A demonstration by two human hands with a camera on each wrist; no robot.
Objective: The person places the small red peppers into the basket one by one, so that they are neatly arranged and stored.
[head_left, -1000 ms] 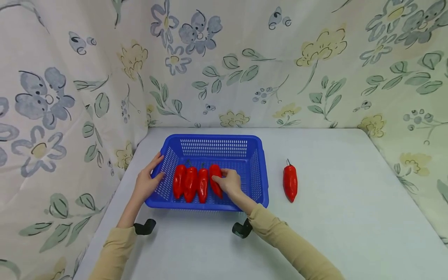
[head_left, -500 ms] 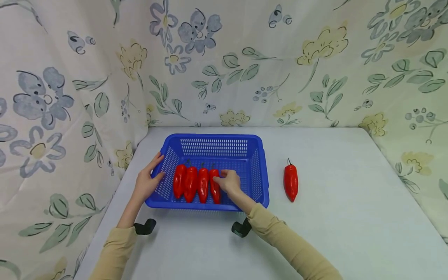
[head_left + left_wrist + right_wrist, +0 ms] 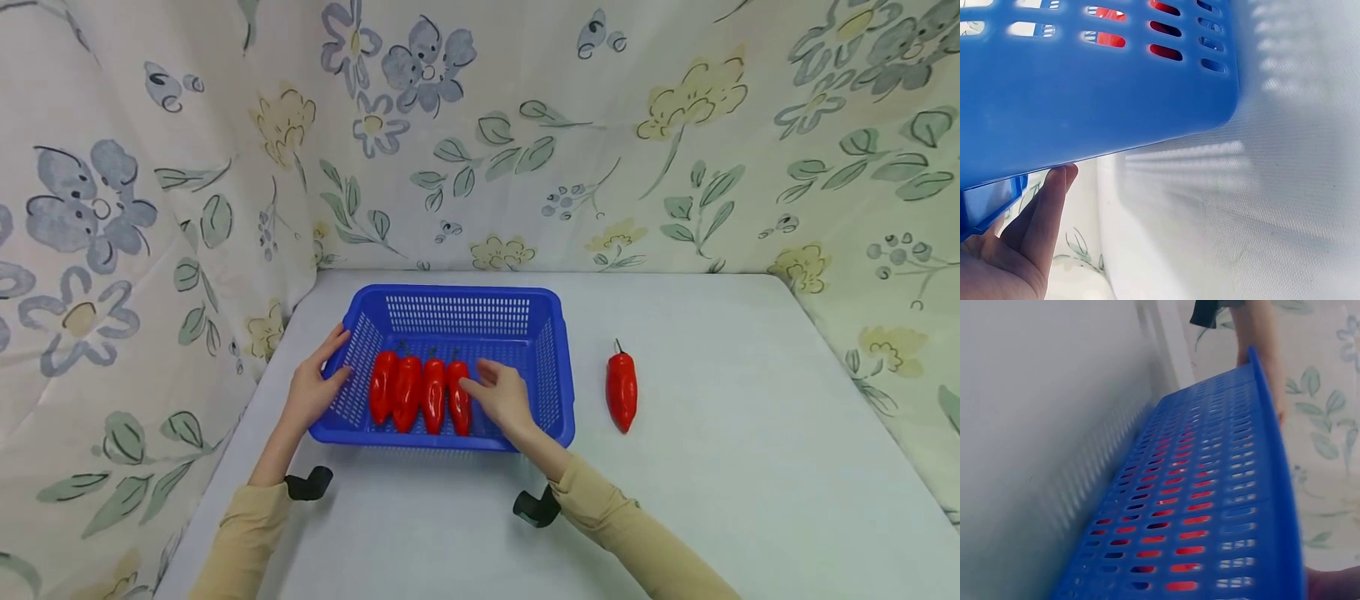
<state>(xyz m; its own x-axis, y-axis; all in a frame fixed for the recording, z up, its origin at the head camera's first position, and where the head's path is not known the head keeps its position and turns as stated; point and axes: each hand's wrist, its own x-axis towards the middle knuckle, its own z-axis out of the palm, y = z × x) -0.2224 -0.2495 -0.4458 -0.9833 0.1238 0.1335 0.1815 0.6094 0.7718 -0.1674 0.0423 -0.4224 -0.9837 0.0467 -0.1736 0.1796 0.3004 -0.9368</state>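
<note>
Several glossy red peppers lie side by side, stems up toward the back, in the left and middle part of a blue plastic basket point(image 3: 450, 291). My left hand point(image 3: 311, 392) holds the basket's left rim; the left wrist view shows its fingers point(image 3: 1050, 219) against the outer wall. Over the basket, my right hand point(image 3: 504, 400) has thumb and fingers apart, with nothing between them. Its thumb tip is right beside the rightmost pepper point(image 3: 459, 400) in the row. The basket's wall hides most of the right hand in the right wrist view.
One more red pepper point(image 3: 622, 392) lies on the white table point(image 3: 735, 417), right of the basket. A floral curtain point(image 3: 480, 167) hangs behind the table and along its sides. Black wrist cameras sit below both sleeves.
The rightmost pepper in the basket has straightened into line with the others. My right hand has let go of it and drawn slightly right. The left hand stays at the rim.
</note>
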